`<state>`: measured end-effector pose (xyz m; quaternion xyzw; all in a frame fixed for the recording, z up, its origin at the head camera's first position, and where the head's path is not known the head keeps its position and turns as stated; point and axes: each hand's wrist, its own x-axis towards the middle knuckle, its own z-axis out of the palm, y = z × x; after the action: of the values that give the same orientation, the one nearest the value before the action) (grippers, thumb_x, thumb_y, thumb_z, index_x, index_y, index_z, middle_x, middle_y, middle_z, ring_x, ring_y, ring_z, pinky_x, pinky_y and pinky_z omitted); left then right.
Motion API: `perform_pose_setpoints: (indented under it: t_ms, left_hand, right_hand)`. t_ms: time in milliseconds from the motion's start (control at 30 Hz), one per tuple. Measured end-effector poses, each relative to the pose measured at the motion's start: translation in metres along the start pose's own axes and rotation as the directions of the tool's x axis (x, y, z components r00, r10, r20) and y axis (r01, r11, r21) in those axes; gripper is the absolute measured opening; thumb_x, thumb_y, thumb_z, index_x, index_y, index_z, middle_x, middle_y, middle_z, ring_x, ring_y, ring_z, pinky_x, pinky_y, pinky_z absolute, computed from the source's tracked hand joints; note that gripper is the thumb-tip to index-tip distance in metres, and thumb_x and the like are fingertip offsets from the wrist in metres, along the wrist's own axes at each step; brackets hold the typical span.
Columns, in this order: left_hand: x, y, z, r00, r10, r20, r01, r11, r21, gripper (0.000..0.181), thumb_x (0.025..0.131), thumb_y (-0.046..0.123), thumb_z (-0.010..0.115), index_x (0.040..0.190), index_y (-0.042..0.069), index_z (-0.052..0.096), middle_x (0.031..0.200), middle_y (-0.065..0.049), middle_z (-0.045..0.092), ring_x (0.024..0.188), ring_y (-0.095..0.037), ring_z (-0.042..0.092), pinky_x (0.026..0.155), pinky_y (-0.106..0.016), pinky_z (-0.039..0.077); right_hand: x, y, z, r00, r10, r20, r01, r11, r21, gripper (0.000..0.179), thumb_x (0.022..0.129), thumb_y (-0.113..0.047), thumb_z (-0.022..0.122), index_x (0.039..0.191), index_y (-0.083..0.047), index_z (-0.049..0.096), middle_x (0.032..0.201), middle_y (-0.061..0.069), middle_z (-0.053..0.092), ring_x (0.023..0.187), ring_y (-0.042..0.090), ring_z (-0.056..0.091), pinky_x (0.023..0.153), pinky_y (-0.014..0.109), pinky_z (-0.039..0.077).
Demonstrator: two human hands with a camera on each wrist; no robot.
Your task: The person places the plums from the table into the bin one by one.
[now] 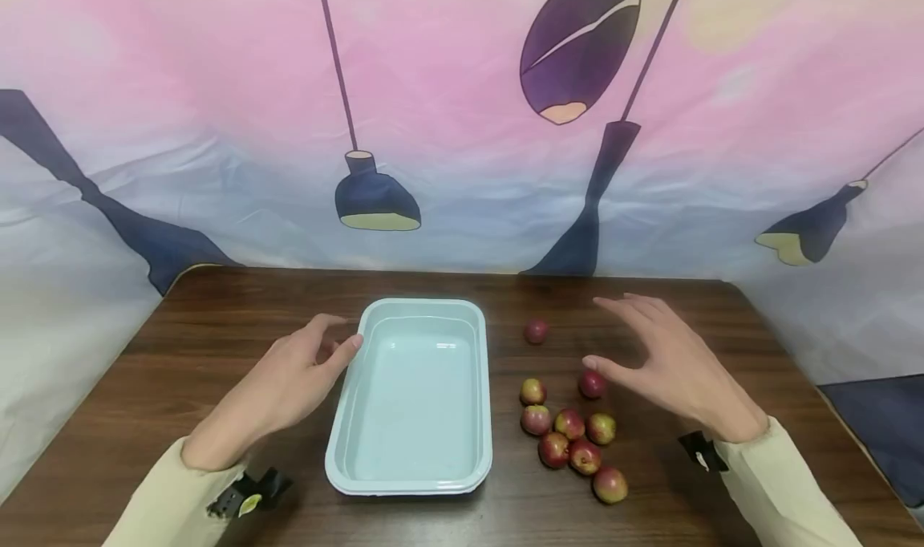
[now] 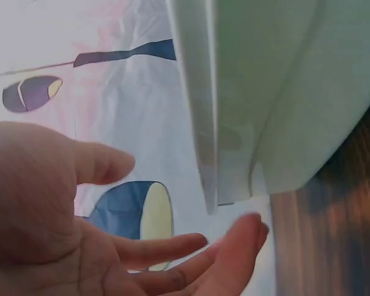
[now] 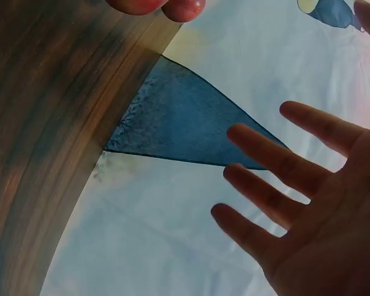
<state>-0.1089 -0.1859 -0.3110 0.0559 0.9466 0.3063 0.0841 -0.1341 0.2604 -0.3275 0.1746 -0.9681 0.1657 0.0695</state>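
Observation:
A pale blue rectangular tray [image 1: 411, 487] stands on the table with nothing in it. At its left rim is my left hand [image 1: 277, 391], thumb and fingers spread apart and gripping nothing. In the left wrist view, the fingers of that left hand [image 2: 154, 265] show close by the side wall of the tray [image 2: 253, 92]. To the right, several small red and yellow-green plums [image 1: 554, 449] lie loose on the table. My right hand [image 1: 674, 370] hovers over their right side, fingers extended and palm bare; its thumb tip overlaps a dark red plum [image 1: 593, 384] in the head view.
The dark wood table [image 1: 216, 330] reaches back to a printed cloth [image 1: 462, 194] with pink and blue tones, which hangs behind and at the sides. A single plum [image 1: 536, 331] lies apart, farther back beside the tray. A dark strap [image 1: 249, 491] sits at my left wrist.

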Motion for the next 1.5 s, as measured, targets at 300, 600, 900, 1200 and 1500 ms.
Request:
perform_pose_setpoints:
  t_ms: [300,600,900,1200,1500]
  left_hand:
    - [0.01,-0.01,-0.006,0.989,0.028,0.148,0.007,0.974,-0.227,0.053,0.106,0.036,0.056,0.144,0.003,0.043,0.116,-0.015,0.064,0.097,-0.021,0.066,0.069,-0.034,0.065]
    - [0.018,-0.016,-0.01,0.967,0.056,0.247,0.034,0.938,-0.346,0.065,0.102,0.03,0.063,0.148,-0.006,0.034,0.106,-0.014,0.065,0.094,-0.02,0.067,0.07,-0.037,0.066]
    - [0.02,-0.021,-0.015,0.955,0.077,0.287,0.042,0.921,-0.387,0.064,0.099,0.027,0.068,0.145,-0.006,0.037,0.102,-0.014,0.067,0.092,-0.022,0.069,0.07,-0.037,0.066]
    - [0.025,-0.022,-0.013,0.951,0.097,0.294,0.038,0.906,-0.423,0.062,0.1,0.024,0.067,0.143,-0.008,0.036,0.102,-0.014,0.068,0.092,-0.022,0.071,0.073,-0.038,0.067]
    - [0.025,-0.019,-0.005,0.944,0.098,0.314,0.072,0.869,-0.49,0.059,0.1,0.016,0.066,0.143,-0.011,0.035,0.1,-0.016,0.066,0.092,-0.023,0.071,0.076,-0.042,0.067]
  right_hand:
    - [0.012,0.003,0.003,0.999,-0.037,0.021,0.035,0.997,0.063,0.075,0.086,-0.068,0.069,0.147,-0.029,0.052,0.146,-0.003,0.054,0.138,0.021,0.046,0.111,0.056,0.046]
    - [0.025,0.007,0.007,0.989,-0.129,0.07,0.123,0.989,0.084,0.069,0.091,-0.057,0.071,0.145,-0.019,0.054,0.143,0.001,0.058,0.134,0.024,0.049,0.109,0.054,0.047]
    - [0.036,0.002,0.009,0.98,-0.183,0.081,0.176,0.981,0.08,0.06,0.092,-0.046,0.075,0.143,-0.02,0.057,0.141,0.0,0.061,0.133,0.025,0.052,0.111,0.052,0.047]
    - [0.048,0.005,0.004,0.977,-0.181,0.117,0.171,0.982,0.085,0.057,0.091,-0.034,0.078,0.141,-0.018,0.058,0.141,0.002,0.061,0.133,0.026,0.052,0.113,0.053,0.044]
    - [0.058,0.006,0.011,0.968,-0.202,0.153,0.188,0.977,0.1,0.057,0.089,-0.031,0.08,0.14,-0.015,0.06,0.14,0.002,0.062,0.133,0.027,0.054,0.113,0.052,0.046]
